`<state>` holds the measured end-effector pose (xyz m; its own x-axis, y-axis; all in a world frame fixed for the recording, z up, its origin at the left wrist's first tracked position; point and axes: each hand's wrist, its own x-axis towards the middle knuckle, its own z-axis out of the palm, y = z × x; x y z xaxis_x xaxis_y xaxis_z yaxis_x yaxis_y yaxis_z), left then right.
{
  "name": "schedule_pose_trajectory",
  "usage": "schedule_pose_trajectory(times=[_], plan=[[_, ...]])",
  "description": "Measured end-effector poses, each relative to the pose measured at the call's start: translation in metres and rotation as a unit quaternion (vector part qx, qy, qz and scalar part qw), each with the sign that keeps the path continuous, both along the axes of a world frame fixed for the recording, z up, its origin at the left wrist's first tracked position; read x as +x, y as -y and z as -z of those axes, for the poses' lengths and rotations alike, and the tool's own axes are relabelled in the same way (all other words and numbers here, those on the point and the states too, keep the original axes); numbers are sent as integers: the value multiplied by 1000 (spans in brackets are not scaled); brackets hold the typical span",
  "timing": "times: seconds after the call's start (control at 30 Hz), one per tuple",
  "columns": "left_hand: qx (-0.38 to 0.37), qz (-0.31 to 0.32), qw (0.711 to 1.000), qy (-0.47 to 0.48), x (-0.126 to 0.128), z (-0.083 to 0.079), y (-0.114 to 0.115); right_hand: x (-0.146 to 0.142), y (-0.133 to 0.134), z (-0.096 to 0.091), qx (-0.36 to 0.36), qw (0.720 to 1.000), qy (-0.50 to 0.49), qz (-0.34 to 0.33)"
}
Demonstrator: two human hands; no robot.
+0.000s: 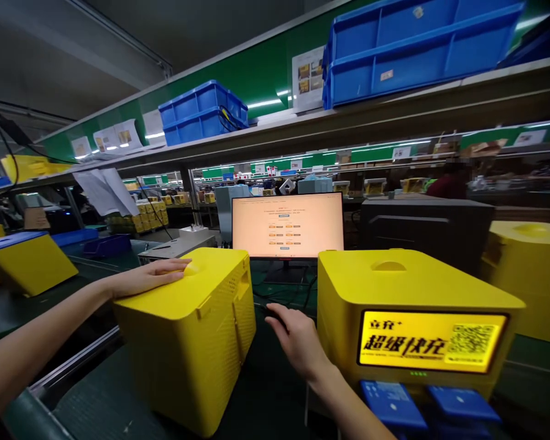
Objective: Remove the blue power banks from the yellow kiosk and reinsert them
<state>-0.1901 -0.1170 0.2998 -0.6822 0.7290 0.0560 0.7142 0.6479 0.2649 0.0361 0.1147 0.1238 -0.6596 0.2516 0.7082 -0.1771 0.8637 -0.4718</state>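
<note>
My left hand (153, 275) lies flat on the lid of a yellow box-shaped cabinet (183, 360), fingers stretched out near its raised round grip. This cabinet is turned so that its side with vents, a socket recess and a narrow strip faces right. In the gap between it and a second yellow cabinet (421, 278), my right hand (297, 336) is closed, thumb and fingers curled. Thin dark cables (282, 296) run close to its fingertips; what it grips, if anything, I cannot make out. The second cabinet shows a lit screen (433, 342) above blue power banks (392, 403).
A monitor (288, 226) stands behind the gap. More yellow cabinets stand at left (32, 260) and right (531, 275). A black case (424, 229) is behind the second cabinet. Overhead, a shelf (275, 137) carries blue crates (201, 113). A person (449, 180) is in the background.
</note>
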Motion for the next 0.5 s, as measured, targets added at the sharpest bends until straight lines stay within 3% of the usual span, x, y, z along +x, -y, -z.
schedule_pose_trajectory(times=[0.1,0.27,0.4,0.5], plan=[[-36,1,998,50,5,1,-27,-9,-3,-8,-11,1000,11,14],[-40,-28,999,-16,10,13,-69,-38,-4,-27,-29,999,40,9],[-17,53,998,-9,7,19,-67,-55,-3,-32,-49,997,52,1],[-6,66,998,-13,6,21,-61,-56,-4,-31,-54,997,61,-1]])
